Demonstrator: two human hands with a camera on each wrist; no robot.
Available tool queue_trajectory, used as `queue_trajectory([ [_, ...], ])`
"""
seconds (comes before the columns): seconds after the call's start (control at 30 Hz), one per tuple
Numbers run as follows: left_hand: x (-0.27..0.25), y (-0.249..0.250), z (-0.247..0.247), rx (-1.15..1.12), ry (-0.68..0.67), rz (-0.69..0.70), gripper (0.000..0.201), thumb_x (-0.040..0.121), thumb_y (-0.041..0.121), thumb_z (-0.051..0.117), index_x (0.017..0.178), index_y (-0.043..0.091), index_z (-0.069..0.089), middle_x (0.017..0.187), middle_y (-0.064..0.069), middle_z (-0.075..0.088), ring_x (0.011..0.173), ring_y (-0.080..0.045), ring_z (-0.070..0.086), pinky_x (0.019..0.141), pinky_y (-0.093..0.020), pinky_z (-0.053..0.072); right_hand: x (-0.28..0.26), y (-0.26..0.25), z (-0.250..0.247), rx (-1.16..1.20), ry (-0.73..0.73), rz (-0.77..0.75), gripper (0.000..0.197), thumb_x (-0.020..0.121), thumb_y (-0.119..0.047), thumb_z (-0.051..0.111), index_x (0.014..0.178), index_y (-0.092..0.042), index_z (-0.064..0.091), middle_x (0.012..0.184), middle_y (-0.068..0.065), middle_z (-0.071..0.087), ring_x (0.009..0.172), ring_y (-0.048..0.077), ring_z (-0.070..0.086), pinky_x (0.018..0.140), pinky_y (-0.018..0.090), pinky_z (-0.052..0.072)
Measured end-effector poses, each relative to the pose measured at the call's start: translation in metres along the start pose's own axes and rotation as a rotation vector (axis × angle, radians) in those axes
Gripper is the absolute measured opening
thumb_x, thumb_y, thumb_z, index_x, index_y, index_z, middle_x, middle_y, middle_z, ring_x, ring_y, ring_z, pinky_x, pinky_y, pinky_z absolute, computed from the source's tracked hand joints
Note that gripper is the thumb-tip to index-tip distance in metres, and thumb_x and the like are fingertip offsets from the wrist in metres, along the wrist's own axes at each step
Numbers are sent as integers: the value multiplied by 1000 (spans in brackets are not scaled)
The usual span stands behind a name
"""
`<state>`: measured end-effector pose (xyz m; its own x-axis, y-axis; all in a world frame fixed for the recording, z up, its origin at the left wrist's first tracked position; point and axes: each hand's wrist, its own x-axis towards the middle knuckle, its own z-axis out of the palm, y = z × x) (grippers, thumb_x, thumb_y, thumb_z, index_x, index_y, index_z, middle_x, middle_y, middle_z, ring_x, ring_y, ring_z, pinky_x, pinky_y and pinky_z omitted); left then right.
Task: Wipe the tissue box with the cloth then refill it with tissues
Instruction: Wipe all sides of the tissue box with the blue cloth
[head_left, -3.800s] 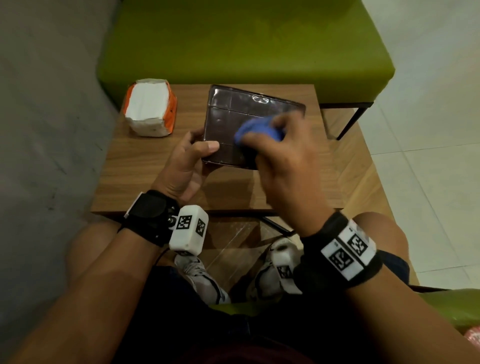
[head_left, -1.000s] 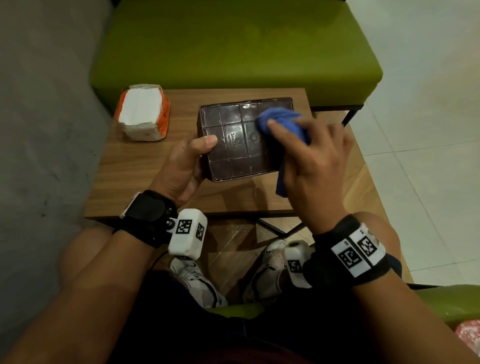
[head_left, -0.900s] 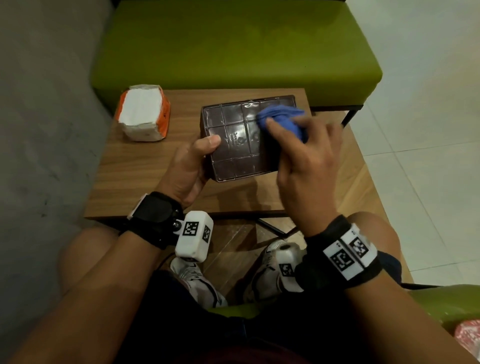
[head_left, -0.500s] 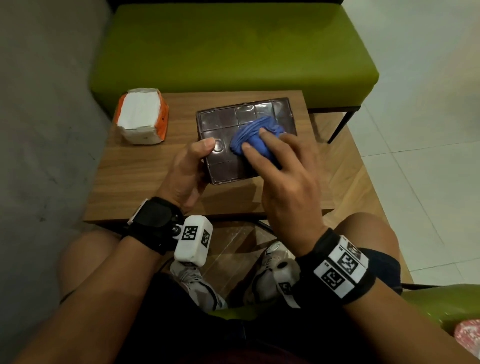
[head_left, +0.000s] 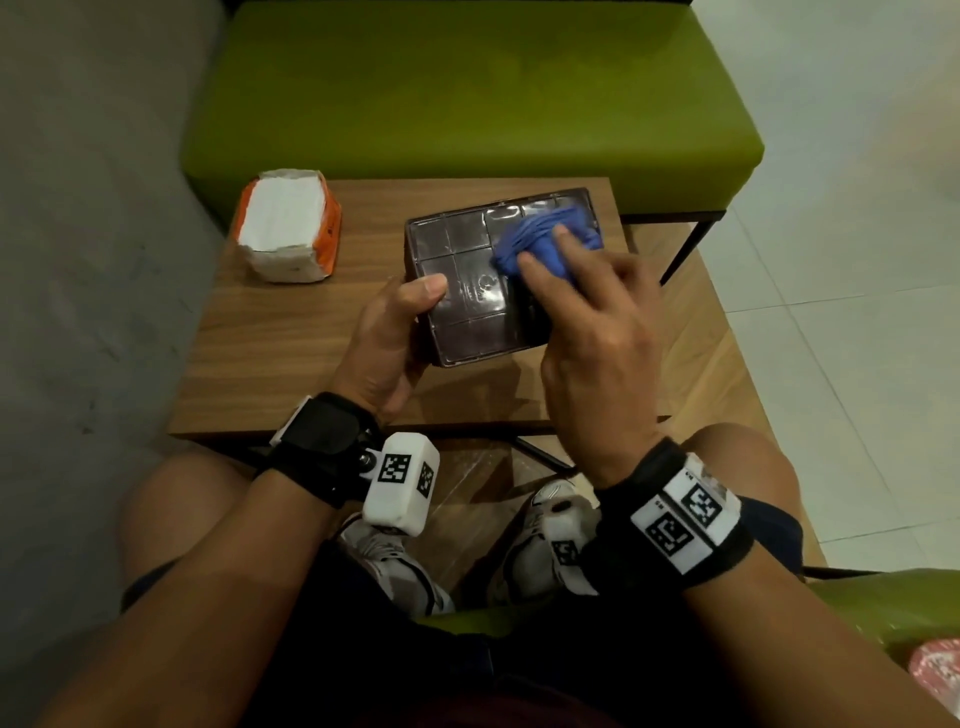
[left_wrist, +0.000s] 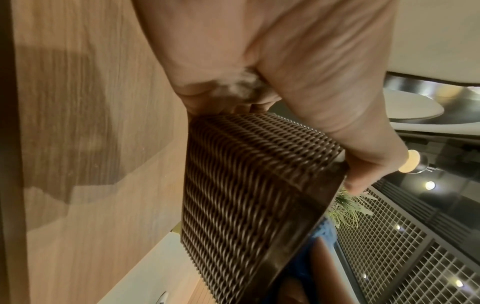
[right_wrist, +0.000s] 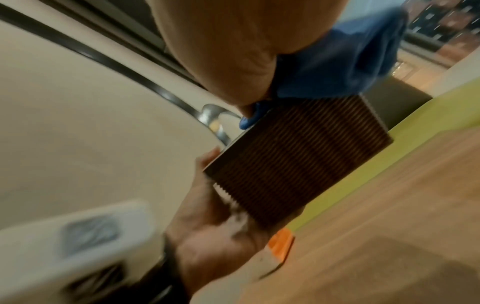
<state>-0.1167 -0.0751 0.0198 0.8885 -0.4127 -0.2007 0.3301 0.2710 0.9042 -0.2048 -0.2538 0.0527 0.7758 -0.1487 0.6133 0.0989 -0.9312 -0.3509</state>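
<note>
Now the right hand (head_left: 597, 338) holds the bunched cloth (head_left: 545, 241) pressed on the far right corner of the tissue box (head_left: 467, 306); the left hand (head_left: 387, 338) grips its left edge.

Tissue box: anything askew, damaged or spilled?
Only the tissue box is askew: the left hand grips it tilted, smooth gridded face up, while the right hand holds the cloth on it. No damage or spills visible.
</note>
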Motion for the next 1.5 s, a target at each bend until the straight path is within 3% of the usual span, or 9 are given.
queue_trajectory([
  [0.07,1,0,-1,6,5,-3,74,89,46,69,146,-1,60,143,-27,67,132,-46,65,113,-64,50,-12,-10,1,11,-86,-148,34,105,-6,56,134,-9,73,145,18,63,115,38,53,88,41,49],
  [0.2,-2,-3,-5,-3,-2,-11,73,84,43,69,143,2,60,126,-10,79,115,-24,77,89,-38,65,-1,14,-5,-8,-80,-112,36,103,-4,56,133,-12,74,141,16,65,112,38,53,87,42,47],
  [0.4,4,-4,-5,15,-14,-26,74,92,47,67,150,4,59,148,-29,62,137,-46,60,119,-65,44,-11,-17,-1,20,-118,-164,34,106,-12,52,132,-10,74,141,19,64,113,36,50,86,37,45],
  [0.53,1,-6,-8,5,-12,-20,80,87,39,70,155,1,52,146,-24,66,126,-35,70,96,-45,62,7,9,-5,2,-88,-86,34,105,-12,54,132,-14,74,138,15,66,109,36,52,85,29,37],
  [0.7,4,-9,-6,4,-40,-59,82,90,45,75,157,6,50,153,-26,59,141,-46,57,116,-63,47,2,-13,0,5,-79,-108,34,105,-9,54,133,-11,73,135,20,65,109,39,54,84,36,44],
  [1.07,4,-12,-12,33,-19,-41,75,90,34,71,156,6,50,150,-27,61,138,-49,59,111,-61,52,-5,-6,0,29,-128,-188,34,106,-8,56,135,-11,73,137,22,65,106,38,54,88,36,42],
  [1.23,3,-10,-9,46,-17,-22,80,84,38,74,154,3,52,145,-26,65,129,-42,68,101,-55,60,13,13,-3,16,14,24,34,99,1,65,129,-12,76,128,19,69,101,38,55,83,31,36],
  [1.37,6,-11,-10,14,-18,-44,78,88,37,72,155,3,51,148,-28,63,136,-49,61,109,-58,55,-4,-3,-4,6,-149,-223,34,105,-6,56,135,-10,72,136,22,64,108,39,54,88,34,41],
  [1.5,4,-12,-7,35,-22,-17,80,83,35,75,153,3,53,146,-26,65,126,-40,69,100,-55,61,15,14,-4,20,2,37,34,99,-1,64,129,-12,76,126,18,68,104,40,55,84,33,38],
])
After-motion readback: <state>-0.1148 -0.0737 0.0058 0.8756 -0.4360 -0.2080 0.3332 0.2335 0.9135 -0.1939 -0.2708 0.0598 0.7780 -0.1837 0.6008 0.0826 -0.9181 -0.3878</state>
